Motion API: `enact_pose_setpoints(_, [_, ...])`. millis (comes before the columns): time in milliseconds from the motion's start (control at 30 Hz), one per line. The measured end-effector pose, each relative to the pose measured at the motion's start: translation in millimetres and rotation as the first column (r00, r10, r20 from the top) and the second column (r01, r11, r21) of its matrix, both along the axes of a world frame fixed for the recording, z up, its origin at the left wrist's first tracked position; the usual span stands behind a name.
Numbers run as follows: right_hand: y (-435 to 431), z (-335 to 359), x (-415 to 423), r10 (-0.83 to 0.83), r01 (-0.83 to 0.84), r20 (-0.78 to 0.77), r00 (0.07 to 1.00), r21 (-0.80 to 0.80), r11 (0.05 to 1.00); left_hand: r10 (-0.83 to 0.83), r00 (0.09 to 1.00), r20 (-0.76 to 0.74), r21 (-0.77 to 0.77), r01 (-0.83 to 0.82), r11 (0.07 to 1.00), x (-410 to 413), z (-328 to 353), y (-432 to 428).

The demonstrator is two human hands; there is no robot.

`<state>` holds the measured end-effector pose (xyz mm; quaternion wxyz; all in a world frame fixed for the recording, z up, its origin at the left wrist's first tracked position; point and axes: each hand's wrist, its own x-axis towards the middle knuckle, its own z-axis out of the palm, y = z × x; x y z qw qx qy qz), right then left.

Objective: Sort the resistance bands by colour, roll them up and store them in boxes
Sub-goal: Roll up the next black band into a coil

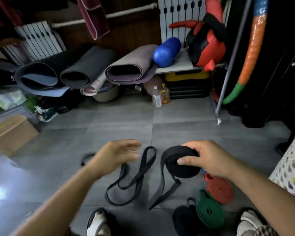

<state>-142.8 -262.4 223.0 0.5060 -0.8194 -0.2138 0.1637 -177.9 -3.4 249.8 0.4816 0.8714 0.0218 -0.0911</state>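
My right hand (209,159) grips a partly rolled black band (182,167) above the floor, and its loose tail (165,193) hangs down to the tiles. My left hand (116,155) is blurred, fingers spread, holding nothing, just left of a loose black band (134,178) that lies in loops on the floor. A coiled red band (220,188) and a coiled green band (209,213) lie at the lower right. A dark rolled band (184,218) sits beside the green one.
A cardboard box (12,132) stands at the left. Rolled mats (85,68) lie on a low shelf at the back, with a blue roller (165,51) and red pads. Bottles (158,96) stand on the floor. My sandalled feet (97,223) are at the bottom edge.
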Motion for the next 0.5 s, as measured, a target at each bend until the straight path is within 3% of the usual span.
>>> enact_pose_setpoints(100, [10, 3, 0, 0.045, -0.045, 0.013, 0.999, 0.002, 0.999, -0.074, 0.995, 0.071, -0.130, 0.082, 0.988, -15, -12, -44])
enact_pose_setpoints(233, [16, 9, 4, 0.040, -0.040, 0.001, 0.999, 0.077, 0.996, -0.007, 0.995, 0.102, -0.219, 0.029, 0.975, -2, -26, -59])
enact_pose_setpoints(433, [17, 2, 24, 0.002, -0.003, 0.009, 1.000, 0.041, 0.999, 0.063, 0.996, 0.070, -0.223, -0.046, 0.974, 15, -24, -58])
enact_pose_setpoints(500, [21, -3, 27, -0.022, 0.029, -0.054, 0.998, 0.114, 0.993, 0.077, 0.996, 0.033, -0.308, -0.063, 0.949, 20, -27, -55])
